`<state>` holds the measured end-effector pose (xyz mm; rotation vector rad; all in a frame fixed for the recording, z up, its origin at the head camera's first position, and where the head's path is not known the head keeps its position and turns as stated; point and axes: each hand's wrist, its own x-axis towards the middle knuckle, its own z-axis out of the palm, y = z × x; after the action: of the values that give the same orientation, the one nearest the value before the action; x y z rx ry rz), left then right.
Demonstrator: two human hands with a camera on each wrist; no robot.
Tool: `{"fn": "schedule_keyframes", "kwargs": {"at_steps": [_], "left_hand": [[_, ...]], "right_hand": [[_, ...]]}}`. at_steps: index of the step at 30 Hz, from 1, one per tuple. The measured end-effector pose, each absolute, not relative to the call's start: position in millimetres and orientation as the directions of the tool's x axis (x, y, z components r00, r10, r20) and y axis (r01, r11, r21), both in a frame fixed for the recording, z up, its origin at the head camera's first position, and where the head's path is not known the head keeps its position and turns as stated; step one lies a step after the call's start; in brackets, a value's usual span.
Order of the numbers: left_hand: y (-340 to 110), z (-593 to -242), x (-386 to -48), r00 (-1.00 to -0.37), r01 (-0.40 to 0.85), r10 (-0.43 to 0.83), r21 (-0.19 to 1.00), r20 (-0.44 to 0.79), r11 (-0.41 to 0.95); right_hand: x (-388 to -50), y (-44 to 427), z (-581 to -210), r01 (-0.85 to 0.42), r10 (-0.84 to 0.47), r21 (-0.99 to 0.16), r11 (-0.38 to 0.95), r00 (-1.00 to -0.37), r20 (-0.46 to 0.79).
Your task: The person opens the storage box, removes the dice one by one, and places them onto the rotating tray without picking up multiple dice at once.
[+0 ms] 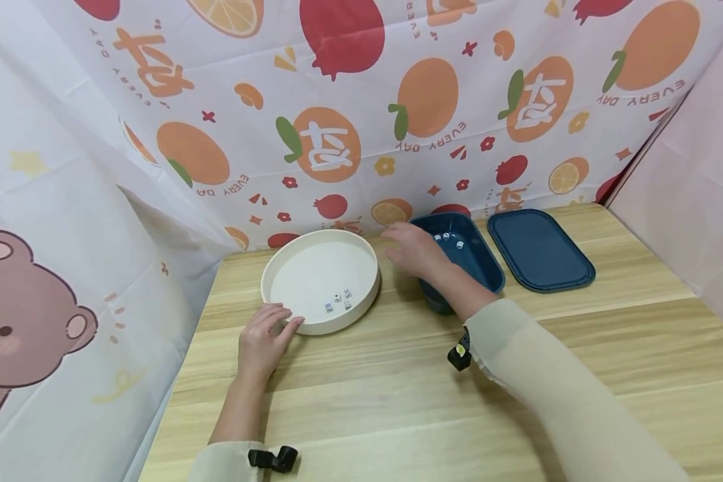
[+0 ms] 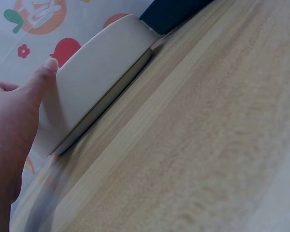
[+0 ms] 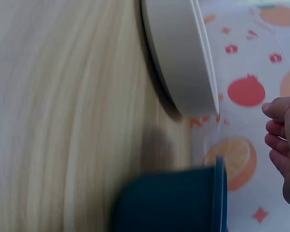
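Note:
A round cream tray [image 1: 319,268] holds several small white dice [image 1: 338,298] near its front right. My left hand [image 1: 264,338] grips its front-left rim; in the left wrist view that hand [image 2: 19,121] has its thumb on the tray's wall [image 2: 96,67]. Above the gap between the tray and a dark blue box [image 1: 478,258] is my right hand [image 1: 418,251], clear of the tray. More dice [image 1: 460,245] lie inside the box. In the right wrist view, the right hand's [image 3: 285,145] fingers are bent; whether something small is between them cannot be seen.
A flat dark blue lid [image 1: 541,250] lies on the wooden table [image 1: 385,402], right of the box. Printed cloth [image 1: 361,87] hangs along the table's back edge, and pale cloth hangs at both sides.

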<state>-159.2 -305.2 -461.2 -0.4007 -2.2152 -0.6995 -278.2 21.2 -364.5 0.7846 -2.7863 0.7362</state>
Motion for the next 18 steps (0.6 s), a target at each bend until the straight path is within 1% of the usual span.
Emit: {"fn": "schedule_keyframes", "kwargs": {"at_steps": [6,12,15,18], "left_hand": [[-305,-462,-160,-0.658,0.48,0.059,0.358,0.751,0.801],[-305,-461,-159,-0.649,0.49,0.064,0.352,0.758,0.798],[-305,-461,-159,-0.65,0.489,0.063,0.354,0.757,0.797],[-305,-462,-159,-0.653,0.483,0.06,0.355,0.755,0.8]], "right_hand": [[-285,53,-370,-0.482,-0.379,-0.464,0.744,-0.875,0.301],[-290,75,-384,-0.371,-0.271,-0.552,0.747,-0.928,0.256],[-294,84,-392,-0.308,-0.214,-0.573,0.76,-0.95,0.228],[-296,90,-399,-0.246,-0.179,-0.582,0.775,-0.969,0.17]]}}
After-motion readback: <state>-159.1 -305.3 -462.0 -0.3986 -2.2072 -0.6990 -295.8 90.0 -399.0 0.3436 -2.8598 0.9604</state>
